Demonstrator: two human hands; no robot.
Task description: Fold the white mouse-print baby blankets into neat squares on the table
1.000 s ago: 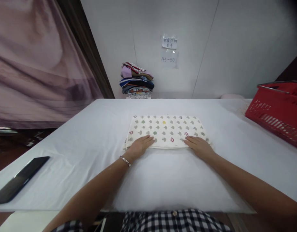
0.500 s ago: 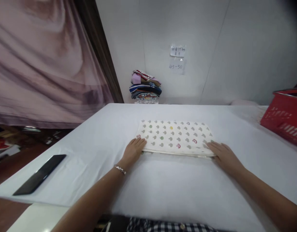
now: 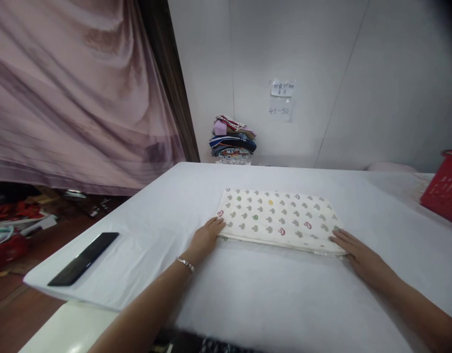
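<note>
A folded cream cloth (image 3: 280, 219) printed with small grey, red and green mushrooms lies flat in the middle of the white table (image 3: 248, 284). My left hand (image 3: 204, 239), with a bracelet at the wrist, rests with fingers stretched out at the cloth's near left corner. At the near right corner lies my right hand (image 3: 360, 255), fingers flat and apart, fingertips touching the cloth's edge. Neither hand holds anything.
A black phone (image 3: 84, 251) lies near the table's left edge. A stack of folded clothes (image 3: 233, 139) stands by the far wall. A red basket (image 3: 444, 189) sits at the right edge. A pink curtain (image 3: 74, 93) hangs at the left, with clutter on the floor below.
Both hands have slid apart along the cloth's near edge, from near its middle out to its two near corners. The view has turned left.
</note>
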